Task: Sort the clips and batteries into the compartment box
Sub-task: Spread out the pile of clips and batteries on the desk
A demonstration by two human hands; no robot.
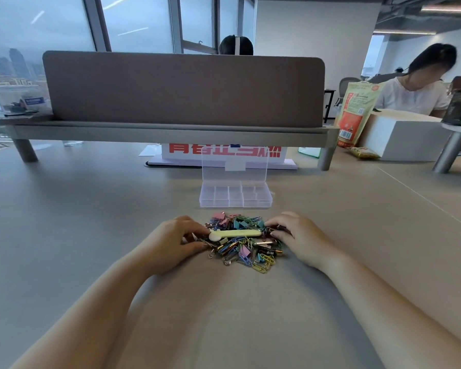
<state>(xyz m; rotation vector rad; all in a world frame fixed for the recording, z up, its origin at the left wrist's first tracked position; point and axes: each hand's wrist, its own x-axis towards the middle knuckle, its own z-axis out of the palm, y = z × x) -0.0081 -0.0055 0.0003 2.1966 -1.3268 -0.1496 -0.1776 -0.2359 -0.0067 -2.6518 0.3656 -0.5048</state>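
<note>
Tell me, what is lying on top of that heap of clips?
A pale spoon-shaped stick lies across the heap of coloured clips and batteries. The left hand and right hand cover the heap's sides, so whatever lies under their fingers cannot be seen.

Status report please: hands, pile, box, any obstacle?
Left hand and right hand at pile edges, grip unclear. Compartment box open, looks empty. Cream spoon lies across pile.

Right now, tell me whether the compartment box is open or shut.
Open. The compartment box has its clear lid standing upright behind it, and the compartments look empty.
</note>
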